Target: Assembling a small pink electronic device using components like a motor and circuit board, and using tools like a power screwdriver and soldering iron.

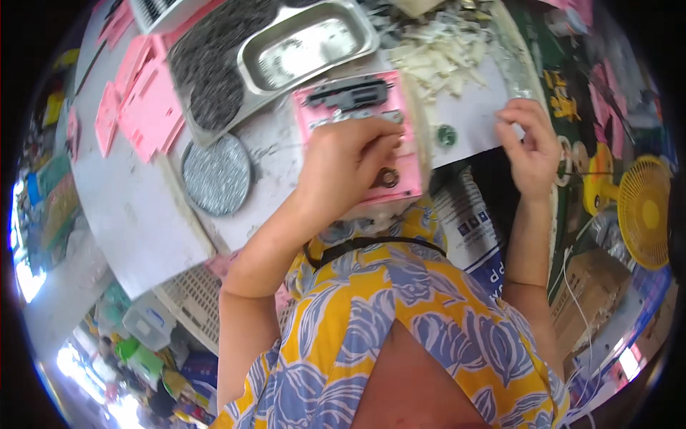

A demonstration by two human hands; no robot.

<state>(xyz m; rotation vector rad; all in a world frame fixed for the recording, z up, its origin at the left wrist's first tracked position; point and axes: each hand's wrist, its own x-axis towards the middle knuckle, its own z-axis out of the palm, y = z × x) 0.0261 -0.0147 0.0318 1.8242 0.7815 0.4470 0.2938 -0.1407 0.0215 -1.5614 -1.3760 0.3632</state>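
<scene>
A pink plastic housing [409, 161] lies on the table in front of my body, with a dark grey plastic part [350, 93] across its far end. Near its close right corner sits a small round metallic part [388, 177]. My left hand [346, 154] is over the middle of the housing, its fingers curled down and closed; what they grip is hidden beneath them. To the right, above the table edge, my right hand [530, 146] is raised with thumb and fingers curled together. Anything pinched there is too small to make out. A small green round thing [446, 136] lies between the hand and the housing.
Beyond the housing stand a metal tray [246, 68] and a tray of dark small parts [207, 79]. White plastic pieces [446, 61] are heaped at the back right. A round silvery container [216, 175] and pink panels [150, 107] lie left. A yellow fan [645, 212] stands right.
</scene>
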